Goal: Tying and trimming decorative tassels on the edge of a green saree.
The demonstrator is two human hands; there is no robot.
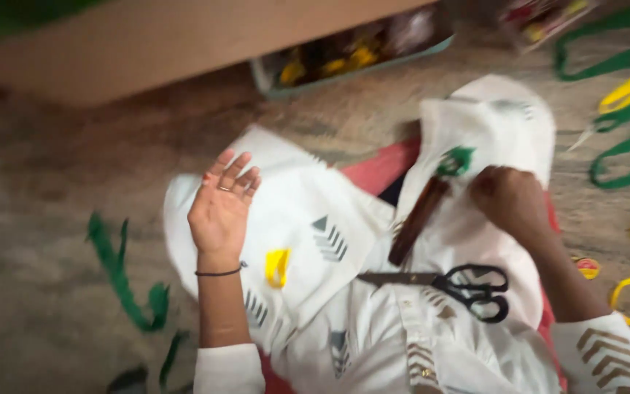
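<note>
Left hand (220,208) is held open, palm down, fingers spread, over white patterned cloth (300,219) laid on the lap; nothing is gripped by it. Right hand (512,201) is closed in a loose fist on the same cloth, beside a brown wooden piece (418,219); whether anything is pinched inside cannot be told through the blur. Black-handled scissors (446,281) are seen lying on the cloth between the arms, long axis running left to right, blades towards the left hand, handles just below the right hand, which is nearer. Green ribbon (122,273) lies on the floor.
</note>
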